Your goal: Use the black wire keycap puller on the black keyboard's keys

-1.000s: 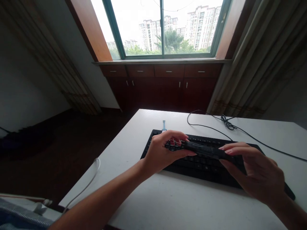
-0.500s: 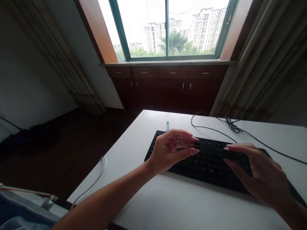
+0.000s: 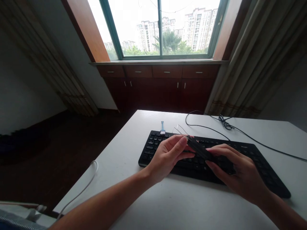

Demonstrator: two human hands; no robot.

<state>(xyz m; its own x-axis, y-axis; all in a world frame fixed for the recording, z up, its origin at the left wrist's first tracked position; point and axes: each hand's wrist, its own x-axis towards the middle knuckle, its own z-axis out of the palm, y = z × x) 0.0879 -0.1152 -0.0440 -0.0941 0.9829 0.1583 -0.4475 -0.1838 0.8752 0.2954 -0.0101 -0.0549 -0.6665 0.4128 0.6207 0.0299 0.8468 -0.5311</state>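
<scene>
In the head view the left hand [image 3: 169,155] and the right hand [image 3: 236,172] hold a slim black tool [image 3: 203,152] between them, above the black keyboard [image 3: 259,166] on the white table [image 3: 182,204]; the left fingers pinch its wire-looped tip, the right fingers curl around its handle; a small blue brush [image 3: 162,127] lies just behind the keyboard's far left corner; a black cable [image 3: 251,138] trails across the table to the right.

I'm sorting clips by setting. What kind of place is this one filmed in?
Probably a room in a flat or home office, high up. A black keyboard lies on a white desk, wooden cabinets run under a window facing apartment towers, and curtains hang beside it.
</scene>
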